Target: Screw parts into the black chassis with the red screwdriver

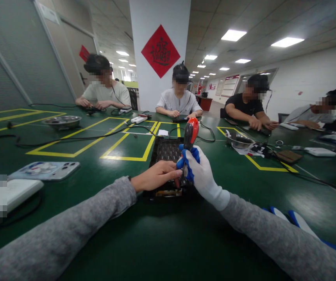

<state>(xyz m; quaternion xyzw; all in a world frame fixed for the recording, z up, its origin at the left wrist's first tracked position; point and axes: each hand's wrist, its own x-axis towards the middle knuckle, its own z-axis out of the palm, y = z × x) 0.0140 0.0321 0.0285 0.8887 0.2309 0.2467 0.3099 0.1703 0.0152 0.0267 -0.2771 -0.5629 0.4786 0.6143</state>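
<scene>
A black rectangular device casing (pixel 164 149) with a patterned inner face lies on the green table in front of me. My right hand (pixel 203 171), in a white glove with blue fingertips, grips a screwdriver (pixel 190 134) with a red and black handle. It stands nearly upright, shaft pointing down at the casing; its tip is hard to make out. My left hand (pixel 158 174) is bare and rests over the casing, fingers stretched out, beside the screwdriver shaft. A copper-coloured strip (pixel 168 193) shows at the casing's near end.
To the left lie a phone (pixel 47 170) and a white power bank (pixel 18 195). Metal bowls (pixel 63 121) (pixel 240 139) stand on both sides. A blue and white glove (pixel 305 226) lies under my right forearm. Cables cross the yellow-taped table, and several people sit opposite.
</scene>
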